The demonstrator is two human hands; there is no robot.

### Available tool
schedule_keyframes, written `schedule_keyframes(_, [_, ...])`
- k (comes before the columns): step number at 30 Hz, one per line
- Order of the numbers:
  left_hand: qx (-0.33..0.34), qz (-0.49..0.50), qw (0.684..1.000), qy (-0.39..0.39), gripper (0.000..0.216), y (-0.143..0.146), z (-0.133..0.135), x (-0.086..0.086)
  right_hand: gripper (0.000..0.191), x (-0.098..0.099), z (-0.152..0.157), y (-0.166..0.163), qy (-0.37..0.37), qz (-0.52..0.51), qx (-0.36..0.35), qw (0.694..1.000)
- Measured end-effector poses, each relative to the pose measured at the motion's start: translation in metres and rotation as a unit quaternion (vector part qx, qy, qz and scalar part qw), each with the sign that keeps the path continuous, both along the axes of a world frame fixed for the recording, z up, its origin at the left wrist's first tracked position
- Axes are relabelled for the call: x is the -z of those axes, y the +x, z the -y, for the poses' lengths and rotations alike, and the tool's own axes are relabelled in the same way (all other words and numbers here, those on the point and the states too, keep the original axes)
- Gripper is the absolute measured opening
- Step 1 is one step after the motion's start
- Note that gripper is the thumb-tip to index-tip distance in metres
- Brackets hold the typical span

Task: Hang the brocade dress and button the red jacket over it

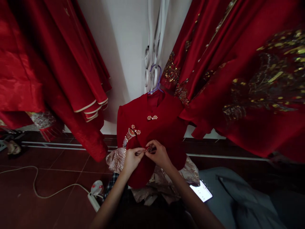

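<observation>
Long red gowns (238,79) hung on either side. Between them a small red jacket (164,127) hung from a purple hanger (156,79) against the white wall; its cloth looked soft, light and likely slippery, best gripped along the front edge. The left hand (132,160) and right hand (160,156) met low on its front, both pinching a beaded clasp (150,148), small and probably fragile

A red jacket (166,133) hangs from a purple hanger (156,79) against a white wall (126,47). The left grip (132,159) and right grip (160,156) meet at its front, fingertips pinched on a small beaded clasp (150,148). Above it sit a pearl button (152,117) and a tasselled brooch (131,132). A lit phone (202,191) lies lower right.
</observation>
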State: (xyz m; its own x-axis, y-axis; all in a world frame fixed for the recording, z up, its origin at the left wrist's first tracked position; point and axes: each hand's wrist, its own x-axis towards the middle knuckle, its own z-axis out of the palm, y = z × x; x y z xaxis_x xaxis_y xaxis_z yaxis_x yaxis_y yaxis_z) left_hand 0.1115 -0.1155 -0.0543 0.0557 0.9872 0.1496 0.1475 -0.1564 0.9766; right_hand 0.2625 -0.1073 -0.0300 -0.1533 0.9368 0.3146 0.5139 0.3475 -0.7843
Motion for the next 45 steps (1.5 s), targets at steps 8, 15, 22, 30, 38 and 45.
schedule_keyframes(8, [-0.012,-0.035,0.998,0.047,0.018,0.005,0.001,0.011,0.012,-0.001,-0.007,-0.017,0.019,0.092,0.068,0.993])
schedule_keyframes(15, [-0.043,-0.029,0.997,0.057,0.016,0.007,0.002,0.008,0.011,-0.029,-0.012,0.016,-0.103,0.042,-0.125,0.986])
schedule_keyframes(22, [-0.045,-0.009,0.997,0.063,0.023,0.008,0.007,0.007,0.017,-0.047,-0.01,0.046,-0.115,-0.029,-0.101,0.988])
schedule_keyframes(30, [-0.057,0.001,0.996,0.065,0.032,0.008,0.005,0.011,0.013,-0.042,-0.016,0.047,-0.057,0.039,-0.021,0.997])
schedule_keyframes(38, [-0.016,-0.046,0.996,0.072,0.018,0.003,0.003,0.013,0.02,-0.024,-0.019,0.04,-0.146,0.02,-0.116,0.982])
schedule_keyframes(45, [-0.024,-0.056,0.995,0.083,0.017,-0.001,0.006,0.013,0.025,-0.017,-0.019,0.035,-0.154,0.02,-0.132,0.979])
